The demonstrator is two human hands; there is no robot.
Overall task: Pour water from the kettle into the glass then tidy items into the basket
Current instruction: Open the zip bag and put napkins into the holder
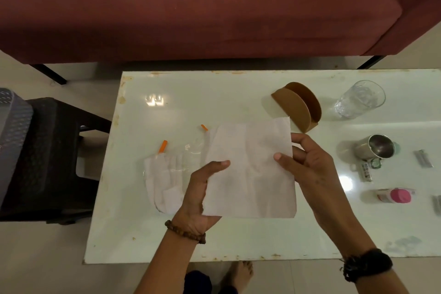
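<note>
— Clear ribbed drinking glass (360, 99): where is it placed?
— At the far right of the white worktop (167, 241), upright, beside the brown napkin holder (298, 108).
— And the white paper napkin (250, 172)?
— It is pinched at its edges by the left hand (202, 196) and right hand (310, 167); it should probably be kept taut and folded evenly.

Both forearms reach forward from the bottom of the view. The left hand (200, 194) sits palm-up, its thumb pressed on top of a white paper napkin (250, 169) and its fingers tucked beneath, pinching the left edge; a brown bead bracelet circles that wrist. The right hand (312, 167) pinches the right edge, thumb on top, fingers (301, 141) curled behind. A dark band wraps the right wrist.
</note>
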